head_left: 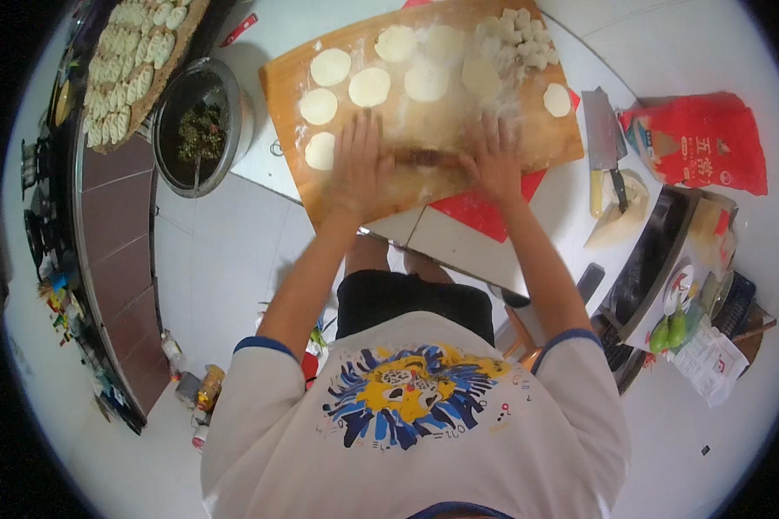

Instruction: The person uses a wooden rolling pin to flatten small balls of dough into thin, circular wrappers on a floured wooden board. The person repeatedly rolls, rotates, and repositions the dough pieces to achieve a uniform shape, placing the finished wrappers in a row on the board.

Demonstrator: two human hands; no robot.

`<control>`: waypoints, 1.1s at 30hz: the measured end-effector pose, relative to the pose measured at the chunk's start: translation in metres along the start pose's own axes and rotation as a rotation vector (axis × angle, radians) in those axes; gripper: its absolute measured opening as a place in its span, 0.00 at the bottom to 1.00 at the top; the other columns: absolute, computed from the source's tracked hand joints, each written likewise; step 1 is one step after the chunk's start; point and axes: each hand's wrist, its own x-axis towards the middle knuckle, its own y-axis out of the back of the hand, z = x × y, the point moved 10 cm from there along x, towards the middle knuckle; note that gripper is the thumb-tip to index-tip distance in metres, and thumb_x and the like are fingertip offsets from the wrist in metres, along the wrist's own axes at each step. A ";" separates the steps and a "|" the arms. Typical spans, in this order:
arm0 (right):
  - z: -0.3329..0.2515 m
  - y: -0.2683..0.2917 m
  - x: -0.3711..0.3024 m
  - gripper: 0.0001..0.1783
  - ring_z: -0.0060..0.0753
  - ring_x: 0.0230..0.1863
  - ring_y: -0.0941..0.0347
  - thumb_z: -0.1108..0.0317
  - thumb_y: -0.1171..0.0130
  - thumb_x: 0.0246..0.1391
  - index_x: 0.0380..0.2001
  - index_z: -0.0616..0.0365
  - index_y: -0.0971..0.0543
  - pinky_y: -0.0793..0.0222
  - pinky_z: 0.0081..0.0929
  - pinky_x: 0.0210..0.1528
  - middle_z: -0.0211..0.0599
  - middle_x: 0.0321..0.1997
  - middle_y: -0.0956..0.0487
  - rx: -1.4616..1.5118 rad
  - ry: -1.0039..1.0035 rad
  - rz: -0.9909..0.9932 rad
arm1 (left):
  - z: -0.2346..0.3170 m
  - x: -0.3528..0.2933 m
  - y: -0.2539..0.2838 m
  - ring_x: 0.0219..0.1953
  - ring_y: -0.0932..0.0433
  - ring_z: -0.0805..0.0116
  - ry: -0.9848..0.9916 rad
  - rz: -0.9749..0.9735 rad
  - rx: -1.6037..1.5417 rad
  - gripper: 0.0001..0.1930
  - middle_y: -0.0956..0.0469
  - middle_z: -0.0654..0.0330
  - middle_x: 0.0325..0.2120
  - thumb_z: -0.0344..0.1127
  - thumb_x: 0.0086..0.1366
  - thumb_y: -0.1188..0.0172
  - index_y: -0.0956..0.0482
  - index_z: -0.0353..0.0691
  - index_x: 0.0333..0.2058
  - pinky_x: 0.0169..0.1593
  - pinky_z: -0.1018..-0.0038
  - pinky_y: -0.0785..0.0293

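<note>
My left hand (357, 164) and my right hand (496, 160) lie at the two ends of a wooden rolling pin (426, 157), fingers stretched out flat and pointing away from me. Motion blurs the pin, and the hands hide its ends. Whether dough lies beneath it, I cannot tell. Under them is a floury wooden board (541, 138). Several round dough wrappers (370, 87) are spread over its left and far parts. One wrapper (319, 151) sits just left of my left hand. Small dough pieces (528, 39) are heaped in the far right corner, with a single flattened piece (556, 100) nearer.
Right of the board are a cleaver (604, 130), a black-handled knife (620, 190) and a red bag (701, 143). On the left stands a dark pot of filling (201, 130) with a utensil in it. Beyond it, a tray (188, 30) carries rows of dumplings (130, 69).
</note>
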 end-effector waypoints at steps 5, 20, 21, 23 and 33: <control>-0.008 -0.012 -0.006 0.30 0.54 0.73 0.56 0.44 0.52 0.58 0.63 0.35 0.33 0.70 0.74 0.66 0.37 0.74 0.46 0.035 -0.041 -0.049 | 0.002 -0.031 0.005 0.70 0.53 0.44 0.012 0.116 -0.003 0.34 0.49 0.44 0.68 0.45 0.66 0.51 0.46 0.32 0.65 0.69 0.50 0.57; 0.018 -0.016 -0.031 0.20 0.45 0.39 0.25 0.56 0.38 0.54 0.46 0.53 0.25 0.30 0.39 0.42 0.41 0.39 0.23 0.430 -0.169 -0.301 | 0.012 -0.026 0.043 0.60 0.39 0.40 0.091 0.340 -0.114 0.33 0.39 0.41 0.59 0.43 0.61 0.43 0.39 0.34 0.62 0.62 0.52 0.42; 0.023 -0.011 -0.037 0.19 0.45 0.35 0.24 0.56 0.39 0.55 0.44 0.55 0.25 0.29 0.37 0.37 0.42 0.35 0.22 0.518 -0.220 -0.239 | 0.014 -0.030 0.052 0.58 0.36 0.41 0.136 0.389 -0.162 0.32 0.36 0.42 0.57 0.42 0.60 0.42 0.37 0.34 0.60 0.59 0.52 0.39; 0.030 -0.003 -0.052 0.17 0.47 0.33 0.25 0.57 0.39 0.56 0.43 0.57 0.25 0.30 0.38 0.36 0.44 0.33 0.23 0.631 -0.350 -0.182 | 0.019 -0.021 0.012 0.53 0.34 0.43 0.312 -0.029 -0.177 0.29 0.34 0.43 0.52 0.39 0.58 0.39 0.34 0.34 0.56 0.55 0.53 0.35; 0.069 0.029 -0.076 0.17 0.45 0.35 0.23 0.59 0.38 0.55 0.43 0.57 0.25 0.28 0.36 0.37 0.42 0.36 0.22 0.456 -0.417 -0.042 | 0.085 0.001 -0.044 0.59 0.36 0.44 -0.242 -0.050 -0.436 0.30 0.36 0.46 0.58 0.43 0.59 0.39 0.33 0.36 0.58 0.61 0.55 0.40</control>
